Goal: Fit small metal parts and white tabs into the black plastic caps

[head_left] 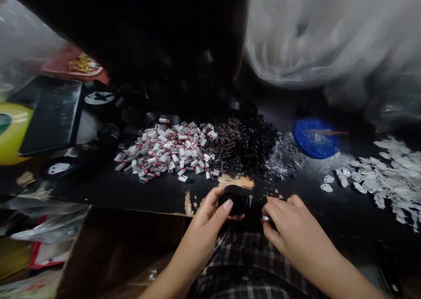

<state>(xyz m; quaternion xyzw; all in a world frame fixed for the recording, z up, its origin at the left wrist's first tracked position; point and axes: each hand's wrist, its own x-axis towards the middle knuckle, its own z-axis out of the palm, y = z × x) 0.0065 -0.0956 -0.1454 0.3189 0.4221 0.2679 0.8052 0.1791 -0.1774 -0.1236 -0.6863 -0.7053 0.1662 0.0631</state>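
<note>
My left hand [210, 218] grips a small round black part [234, 200] at the near edge of the black worktable [131, 189], thumb over its rim. My right hand [286, 222] is closed beside it, fingertips pinching a tiny white piece [265, 218] against the same black part. Just beyond lie a pile of small white pieces with red marks [171, 152], a heap of dark screws [230, 143], a mound of small black parts [259, 141] and a scatter of thin silvery metal bits [284, 156].
A blue round lid [315, 137] with a stick on it sits right of the piles. Flat white cut-outs [384, 176] spread at far right. Black discs [98, 99], a dark tray [49, 115] and a yellow object [11, 132] stand left. Clear plastic bags [329, 36] hang behind.
</note>
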